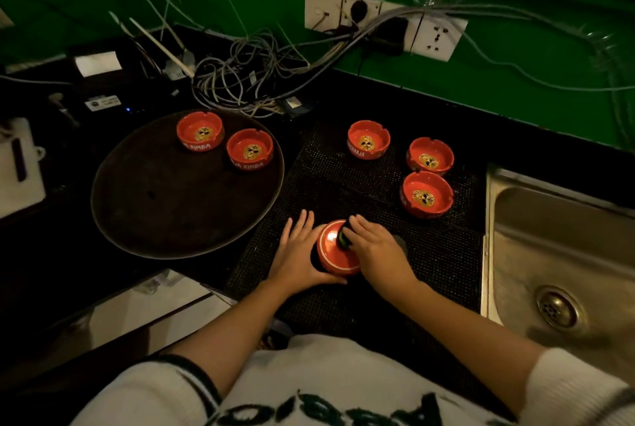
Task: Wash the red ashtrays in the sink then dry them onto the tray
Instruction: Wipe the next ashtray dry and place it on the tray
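Note:
A red ashtray (335, 255) lies upside down on the black dotted mat (429, 253) in front of me. My left hand (297, 253) holds its left side, thumb curled under the near rim. My right hand (372, 248) presses a dark cloth or sponge (343, 236) onto its base. Two red ashtrays (200, 131) (249, 149) stand upright at the far side of the round dark tray (165, 212). Three more upright ashtrays (368, 139) (430, 155) (427, 194) sit on the mat to the right. The steel sink (556, 236) is at the far right.
A tangle of cables (240, 78) lies behind the tray, running to wall sockets (385, 21) on the green wall. A white device (19, 168) sits at the left edge. The sink drain (556, 308) shows at the lower right.

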The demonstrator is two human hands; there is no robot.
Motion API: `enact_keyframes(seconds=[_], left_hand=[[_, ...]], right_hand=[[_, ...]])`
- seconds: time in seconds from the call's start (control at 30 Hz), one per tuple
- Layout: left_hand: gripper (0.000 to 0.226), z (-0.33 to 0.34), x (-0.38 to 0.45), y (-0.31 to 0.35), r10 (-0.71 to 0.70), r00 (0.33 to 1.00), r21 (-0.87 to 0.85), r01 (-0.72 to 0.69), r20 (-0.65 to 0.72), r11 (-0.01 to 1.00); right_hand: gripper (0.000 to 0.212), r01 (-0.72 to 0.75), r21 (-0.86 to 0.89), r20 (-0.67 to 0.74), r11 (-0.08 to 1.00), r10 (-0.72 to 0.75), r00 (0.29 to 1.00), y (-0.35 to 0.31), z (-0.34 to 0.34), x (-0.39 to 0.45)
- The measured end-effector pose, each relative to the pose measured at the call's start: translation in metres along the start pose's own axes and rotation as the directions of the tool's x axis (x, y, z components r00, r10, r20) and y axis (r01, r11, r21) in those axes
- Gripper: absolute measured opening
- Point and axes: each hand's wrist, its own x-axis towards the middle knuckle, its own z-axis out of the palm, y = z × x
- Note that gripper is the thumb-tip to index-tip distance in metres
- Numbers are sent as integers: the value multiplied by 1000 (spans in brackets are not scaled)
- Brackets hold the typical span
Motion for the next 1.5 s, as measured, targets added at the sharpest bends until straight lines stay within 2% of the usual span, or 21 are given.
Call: enact_keyframes(seconds=[0.1, 0.23, 0.3, 0.37, 0.47, 0.5, 0.6, 0.67, 0.73, 0.8, 0.83, 0.9, 1.0, 1.07, 1.13, 1.2, 1.27, 1.37, 1.43, 1.5], left_hand=[[123, 1, 1, -2, -12, 1000, 23, 12, -4, 1000], [120, 1, 1, -1, -13, 1000, 30, 13, 0, 999], [120, 0, 0, 1, -11, 1000, 16, 11, -6, 1000], [123, 0, 0, 1, -4, 1000, -8, 4, -10, 1000], [125, 0, -1, 1, 1, 1000, -25, -1, -18, 1000], [124, 0, -1, 1, -2, 1000, -29, 2, -20, 1000], [121, 1, 0, 0, -14, 1000, 3, 14, -23, 1000], [118, 2, 0, -1, -19, 1000, 12, 19, -12, 1000], [118, 2, 0, 0, -16, 1000, 10, 16, -7, 1000], [121, 3, -1, 1, -19, 1000, 12, 19, -16, 1000], [123, 4, -1, 1, -23, 999, 2, 23, -28, 1000], [127, 5, -3, 1, -25, 998, -34, 23, -49, 999], [125, 4, -7, 2, -25, 996, -129, 14, -87, 992], [120, 4, -10, 9, -58, 992, -248, 30, -109, 968], [112, 4, -13, 22, -125, 987, -410, 74, -101, 909], [105, 5, -10, 34, -196, 977, -554, 116, -87, 824], [101, 3, -3, 43, -237, 968, -610, 141, -80, 780], [102, -4, 15, 50, -224, 969, -577, 127, -101, 807], [103, -14, 30, 53, -208, 974, -481, 138, -94, 866], [107, -26, 43, 53, -208, 978, -340, 185, -32, 922]], right_hand=[[68, 30, 40, 59, 999, -32, 998, -20, 14, 16], [39, 190, 163, -34, 968, -187, 982, -27, 11, -12], [35, 245, 169, -47, 954, -241, 969, -14, 0, -26], [35, 200, 139, -64, 970, -193, 979, 1, -8, -28], [36, 42, 73, -79, 996, -36, 996, 8, -2, -8], [36, 38, 43, -71, 998, -34, 997, 2, 3, 1], [41, 94, 65, -39, 993, -91, 995, -27, 15, 13], [37, 143, 131, -51, 981, -137, 989, -37, 20, 2], [44, 183, 189, -40, 965, -178, 983, -32, 14, -16], [49, 213, 167, -34, 963, -210, 977, -15, 6, -35], [51, 179, 151, -47, 972, -174, 984, -5, 3, -43], [52, -5, 162, -99, 987, 22, 995, 16, -1, -56], [44, -315, 205, -150, 927, 348, 926, 35, 2, -65], [37, -415, 214, -146, 884, 449, 881, 29, 6, -63], [32, -469, 164, -154, 868, 493, 856, 15, 10, -60], [40, -480, 121, -171, 869, 495, 852, 3, 12, -63], [50, -460, 62, -168, 886, 463, 870, 2, 11, -72], [65, -416, 32, -133, 909, 417, 899, 5, 13, -87], [61, -418, 62, -119, 906, 422, 899, 7, 14, -88], [52, -431, 90, -128, 898, 440, 889, 8, 15, -85]])
